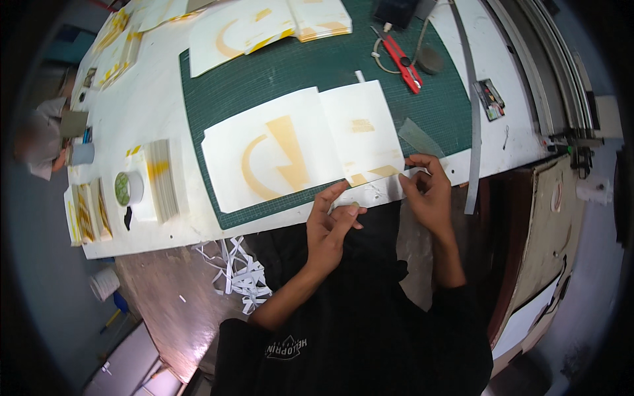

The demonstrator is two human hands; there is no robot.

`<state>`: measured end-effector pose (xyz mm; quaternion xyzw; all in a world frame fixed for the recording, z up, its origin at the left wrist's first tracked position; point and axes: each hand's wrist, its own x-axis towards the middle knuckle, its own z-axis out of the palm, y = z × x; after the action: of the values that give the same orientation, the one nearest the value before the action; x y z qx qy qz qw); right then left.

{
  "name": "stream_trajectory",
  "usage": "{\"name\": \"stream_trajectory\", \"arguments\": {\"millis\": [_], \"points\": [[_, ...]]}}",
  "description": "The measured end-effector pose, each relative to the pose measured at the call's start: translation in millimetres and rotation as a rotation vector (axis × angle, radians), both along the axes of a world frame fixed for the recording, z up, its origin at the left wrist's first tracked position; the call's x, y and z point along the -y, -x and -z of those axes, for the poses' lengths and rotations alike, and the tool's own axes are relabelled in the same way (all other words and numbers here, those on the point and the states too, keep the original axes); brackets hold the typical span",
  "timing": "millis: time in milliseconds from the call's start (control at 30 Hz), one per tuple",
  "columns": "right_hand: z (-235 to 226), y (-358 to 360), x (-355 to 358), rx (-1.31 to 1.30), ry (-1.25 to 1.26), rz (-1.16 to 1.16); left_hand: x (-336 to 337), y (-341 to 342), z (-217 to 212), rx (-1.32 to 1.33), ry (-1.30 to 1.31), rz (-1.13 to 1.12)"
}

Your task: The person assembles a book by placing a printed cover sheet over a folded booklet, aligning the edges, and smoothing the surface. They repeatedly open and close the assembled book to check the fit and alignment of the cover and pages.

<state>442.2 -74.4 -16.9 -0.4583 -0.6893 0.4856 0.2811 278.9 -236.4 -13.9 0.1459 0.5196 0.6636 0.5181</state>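
Note:
A white printed sheet (264,148) with pale orange shapes lies in front of me, creased between a wider left panel and a narrower right one. My left hand (327,228) is at its near edge, below the crease. The index finger reaches up to the paper, and the thumb is apart from it, near the other bent fingers. At the sheet's near right corner, my right hand (429,195) pinches the edge between thumb and fingers. Beneath the sheet is a green cutting mat (198,99). A translucent strip (421,138) lies just beyond my right hand.
A red utility knife (403,63) lies at the mat's far right, beside a dark round object (430,59). Printed stacks (323,20) stand at the back, others (162,178) at left near a white tub (129,189). Paper offcuts (241,270) lie below the table. Another person (46,138) is far left.

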Motion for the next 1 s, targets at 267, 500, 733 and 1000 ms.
{"name": "stream_trajectory", "arguments": {"millis": [267,500,733,1000], "points": [[-7.1,8.8,-10.6,-0.001,-0.082,0.037,37.0,8.1,-6.1,-0.056,0.037,-0.038],[-47.0,151.6,-8.9,-0.117,-0.391,-0.512,88.7,40.7,-25.9,0.002,0.021,-0.477],[-4.1,325.3,-28.6,0.122,-0.404,-0.851,95.3,57.1,-30.9,0.216,-0.085,-0.736],[4.7,383.1,-13.1,0.461,-0.367,-0.965,93.1,65.9,-28.3,0.279,-0.162,-0.817]]}}
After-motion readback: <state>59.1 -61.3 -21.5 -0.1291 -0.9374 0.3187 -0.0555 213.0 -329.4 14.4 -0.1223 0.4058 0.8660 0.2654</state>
